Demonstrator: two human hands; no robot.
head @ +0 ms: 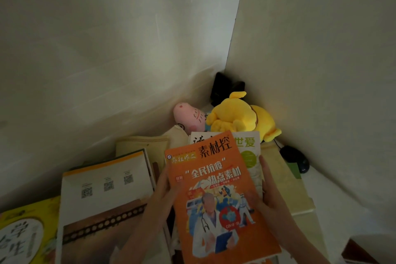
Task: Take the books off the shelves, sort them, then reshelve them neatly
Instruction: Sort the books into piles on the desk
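Risk, grip: I am holding the orange book (216,188) by its two long edges only. A thin cover like this is liable to bow and slide out if either side eases off, most readily on the right, where nothing is visibly curling round it.
Risk, pile: the books underneath are lying unevenly. Setting this one down askew would probably send it slipping toward the dark gap on the left.
Risk, toys: pushing the pile away from me would crowd the yellow plush toy (237,118), which is lying against the pile's far end.
Left fingers (164,178): lying close together along the left edge, lightly bent. The thumb appears to be pressing on the cover, pinching that edge.
Right fingers (265,169): lying straight and pressed together along the right edge, tips pointing away from me. The thumb is hidden, so I cannot tell whether it is pinching.
Orange book: facing up between both hands, covering most of the white book (246,143).
White book: showing only its far end, just beside the yellow plush toy.
QR-code book (102,180): lying back cover up, just left of my left hand.
Yellow book (23,231): lying at the near left corner.
Pink plush toy (189,117): lying beside the yellow one, against the wall.
Black mouse (296,158): sitting on the counter (342,195), right of the pile.
Stage: I am judging this as sorting; no shelf is showing.
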